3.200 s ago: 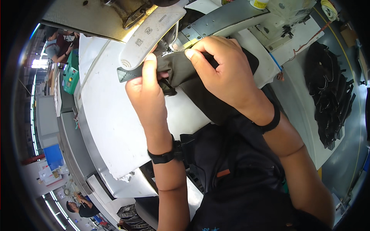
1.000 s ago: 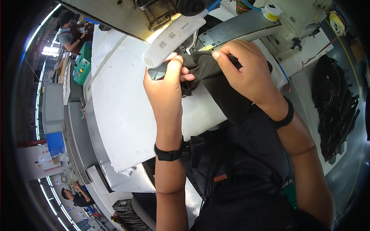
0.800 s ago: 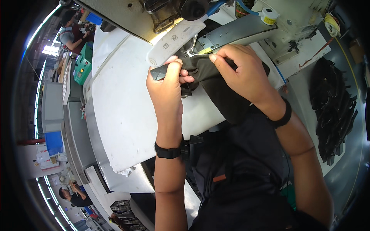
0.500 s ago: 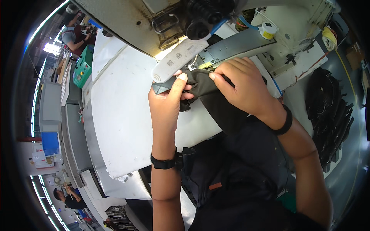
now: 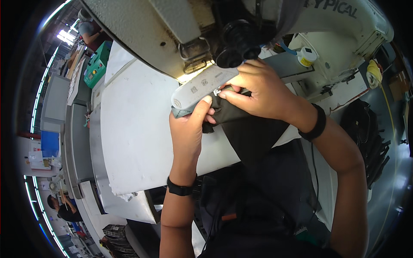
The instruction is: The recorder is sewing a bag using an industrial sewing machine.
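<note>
Left hand [image 5: 186, 127] and right hand [image 5: 266, 93] are pinched on creased, dark olive fabric [image 5: 247, 135], draped over the desk [image 5: 137, 146] at its 3 o'clock side, long axis angled 11-to-5 o'clock, tapered corner toward 5.

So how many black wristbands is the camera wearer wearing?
2: a left wristband just behind the left hand, and a right wristband just behind the right hand. Both show clearly; only their undersides are hidden.

sewing machine [image 5: 133, 26] cropped at top, dark cloth [image 5: 251, 134] partly behind right fingers [image 5: 236, 100]
</note>
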`<state>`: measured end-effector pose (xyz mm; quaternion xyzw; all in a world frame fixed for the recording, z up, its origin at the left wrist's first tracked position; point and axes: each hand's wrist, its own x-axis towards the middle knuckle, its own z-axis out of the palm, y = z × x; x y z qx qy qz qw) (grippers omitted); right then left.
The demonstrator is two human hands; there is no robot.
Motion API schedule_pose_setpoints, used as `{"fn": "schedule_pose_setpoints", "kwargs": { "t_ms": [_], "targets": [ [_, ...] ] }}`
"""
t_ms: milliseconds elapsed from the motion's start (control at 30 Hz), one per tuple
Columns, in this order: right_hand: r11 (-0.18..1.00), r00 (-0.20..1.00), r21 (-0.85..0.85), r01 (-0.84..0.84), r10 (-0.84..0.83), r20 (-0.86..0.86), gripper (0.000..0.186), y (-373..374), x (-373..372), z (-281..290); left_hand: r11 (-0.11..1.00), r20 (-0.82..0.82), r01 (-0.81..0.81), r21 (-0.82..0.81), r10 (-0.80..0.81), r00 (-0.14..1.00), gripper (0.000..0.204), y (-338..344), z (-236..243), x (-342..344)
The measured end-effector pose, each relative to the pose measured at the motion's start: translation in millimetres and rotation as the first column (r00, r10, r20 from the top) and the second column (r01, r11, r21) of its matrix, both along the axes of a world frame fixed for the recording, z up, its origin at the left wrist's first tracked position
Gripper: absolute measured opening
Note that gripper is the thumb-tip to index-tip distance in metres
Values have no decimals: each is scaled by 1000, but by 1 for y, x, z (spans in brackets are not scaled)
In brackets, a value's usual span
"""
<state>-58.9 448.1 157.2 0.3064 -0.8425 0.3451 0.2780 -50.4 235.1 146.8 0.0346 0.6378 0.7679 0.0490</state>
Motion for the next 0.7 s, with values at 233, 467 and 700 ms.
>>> {"fn": "schedule_pose_setpoints", "kwargs": {
  "t_ms": [233,467,700],
  "targets": [
    [997,998,-64,36,-32,61,9,-4,-3,6,997,71,-14,81,8,997,18,1,9,-2],
    [991,988,-129,33,-13,152,6,-4,-7,3,996,105,5,94,-15,994,19,3,16,-1],
    [994,988,-89,58,-44,151,5,-5,-2,8,992,134,52,111,-67,989,31,-2,8,-1]
  ]
}}
